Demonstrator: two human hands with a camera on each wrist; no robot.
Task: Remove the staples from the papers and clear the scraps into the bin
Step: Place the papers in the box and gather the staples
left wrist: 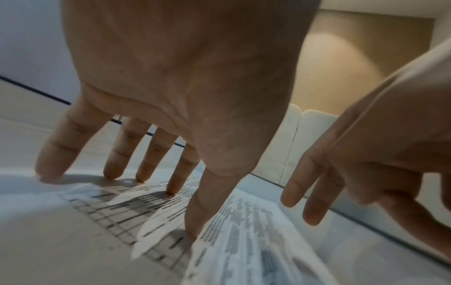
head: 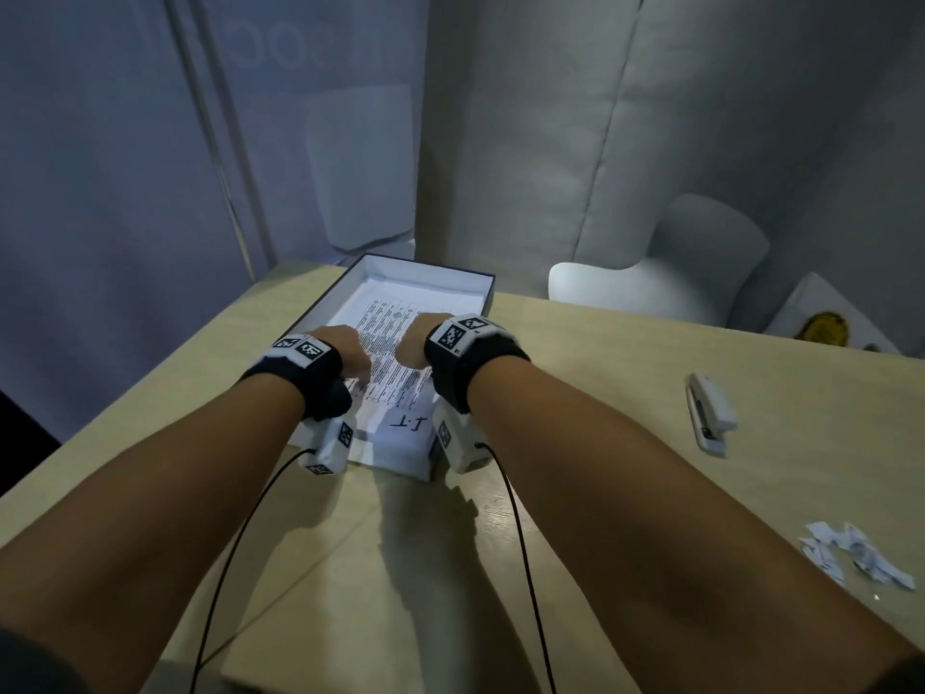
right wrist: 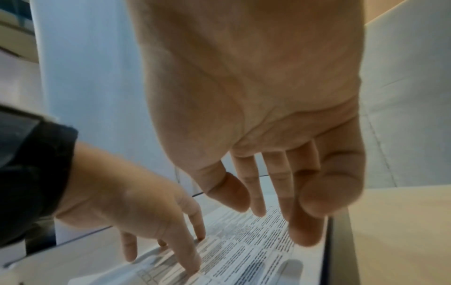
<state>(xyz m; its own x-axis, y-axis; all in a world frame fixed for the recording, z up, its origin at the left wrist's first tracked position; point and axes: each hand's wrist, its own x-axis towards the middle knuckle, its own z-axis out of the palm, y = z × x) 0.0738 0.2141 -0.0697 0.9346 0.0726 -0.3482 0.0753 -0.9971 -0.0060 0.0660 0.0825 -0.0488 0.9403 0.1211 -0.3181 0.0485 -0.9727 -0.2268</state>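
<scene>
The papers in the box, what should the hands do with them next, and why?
Probably lift the top papers out of the box. The left hand already presses its straight fingertips on the printed sheets, the right hand hovers open just above them, and neither has a grip yet. The paper scraps wait on the table.

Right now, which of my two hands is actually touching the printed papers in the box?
The left hand: its spread fingertips press on the printed papers. The right hand hovers above them, fingers straight, touching nothing.

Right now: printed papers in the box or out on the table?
In. The printed papers lie flat inside the open box, left hand fingertips pressing them.
</scene>
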